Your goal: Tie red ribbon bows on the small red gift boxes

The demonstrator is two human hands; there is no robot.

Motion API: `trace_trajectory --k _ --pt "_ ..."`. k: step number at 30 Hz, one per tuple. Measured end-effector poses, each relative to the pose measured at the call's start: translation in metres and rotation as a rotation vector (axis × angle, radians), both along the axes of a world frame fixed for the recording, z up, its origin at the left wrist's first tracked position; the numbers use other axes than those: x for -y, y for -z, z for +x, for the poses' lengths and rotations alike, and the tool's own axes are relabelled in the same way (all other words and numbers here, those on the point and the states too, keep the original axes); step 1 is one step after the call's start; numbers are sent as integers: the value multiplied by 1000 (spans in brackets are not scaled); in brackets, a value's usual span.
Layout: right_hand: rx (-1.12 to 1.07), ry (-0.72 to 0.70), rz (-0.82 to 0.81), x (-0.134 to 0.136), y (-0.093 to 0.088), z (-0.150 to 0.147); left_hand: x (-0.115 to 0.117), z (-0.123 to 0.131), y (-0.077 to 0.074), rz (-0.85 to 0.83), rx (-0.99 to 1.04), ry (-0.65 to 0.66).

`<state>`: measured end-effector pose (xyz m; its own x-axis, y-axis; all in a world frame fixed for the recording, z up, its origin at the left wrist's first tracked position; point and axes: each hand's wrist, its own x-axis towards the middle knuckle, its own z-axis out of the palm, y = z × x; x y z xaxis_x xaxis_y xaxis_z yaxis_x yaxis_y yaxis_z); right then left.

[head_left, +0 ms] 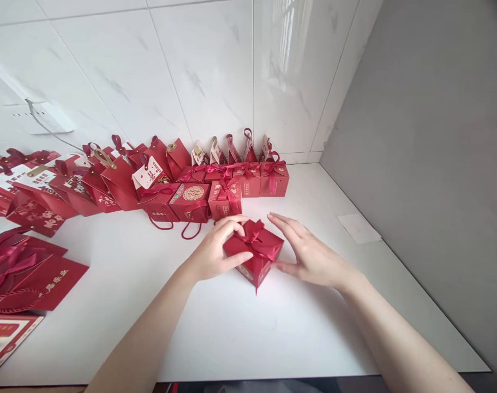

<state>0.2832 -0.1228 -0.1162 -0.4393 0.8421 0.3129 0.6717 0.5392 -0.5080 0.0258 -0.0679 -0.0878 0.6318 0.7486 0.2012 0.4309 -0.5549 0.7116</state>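
A small red gift box [264, 240] with a red ribbon bow on its top sits on the white table, one corner toward me. My left hand [221, 248] is at the box's left side, its fingers curved over the top near the bow and its thumb apart from them. At the right side is my right hand [307, 251], with fingers spread and nothing in it. Its fingertips are close to the box's right corner; whether they touch it is unclear.
Behind the box, a row of red gift boxes [191, 201] stands near the tiled wall. More red bags [123, 183] fill the back left, and larger red boxes [60, 278] lie at the left. A white paper [359, 227] lies right, beside a grey panel [428, 136].
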Motion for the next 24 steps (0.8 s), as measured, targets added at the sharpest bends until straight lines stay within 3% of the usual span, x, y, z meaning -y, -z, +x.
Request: trace_trajectory --k 4,6,11,14,18,24 --pt "-38 192 67 -6 5 5 2 -5 0 56 64 -131" --pt "-80 212 102 -5 4 5 2 -9 -1 31 112 -164" --pt "-80 -83 281 5 1 -9 -1 -12 3 -49 16 -227" --pt "49 -156 360 11 -1 -20 0 -8 6 -52 23 -217" --pt "127 -95 367 11 0 -22 1 -3 9 -98 85 -182" --pt "-113 120 204 9 3 -16 -1 -9 13 -87 46 -20"
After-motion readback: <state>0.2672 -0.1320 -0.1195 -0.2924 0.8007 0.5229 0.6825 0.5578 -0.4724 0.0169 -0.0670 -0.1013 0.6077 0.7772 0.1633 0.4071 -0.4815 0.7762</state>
